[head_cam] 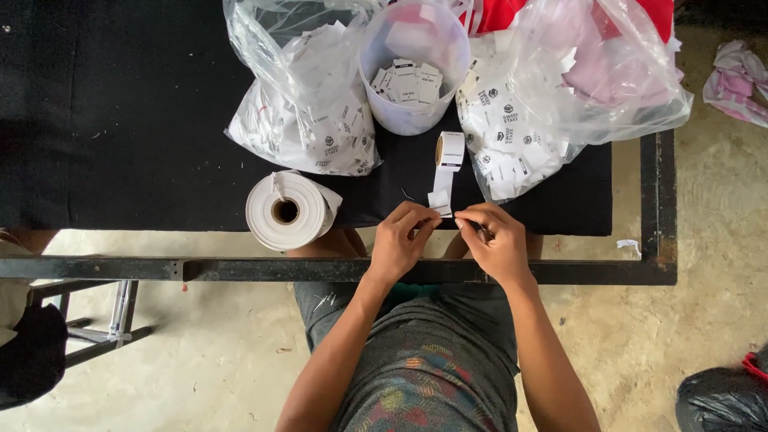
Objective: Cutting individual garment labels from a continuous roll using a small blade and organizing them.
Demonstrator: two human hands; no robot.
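Both hands pinch the loose end of the label strip (pixel 442 198) at the desk (pixel 120 120) edge, left hand (pixel 398 240) and right hand (pixel 496 240) close together, so 1 hard tug could probably topple the small label roll (pixel 450 150) or tear crooked.

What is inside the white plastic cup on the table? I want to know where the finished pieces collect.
The white plastic cup holds small white printed labels, loosely piled. Its wall hides how deep the pile goes.
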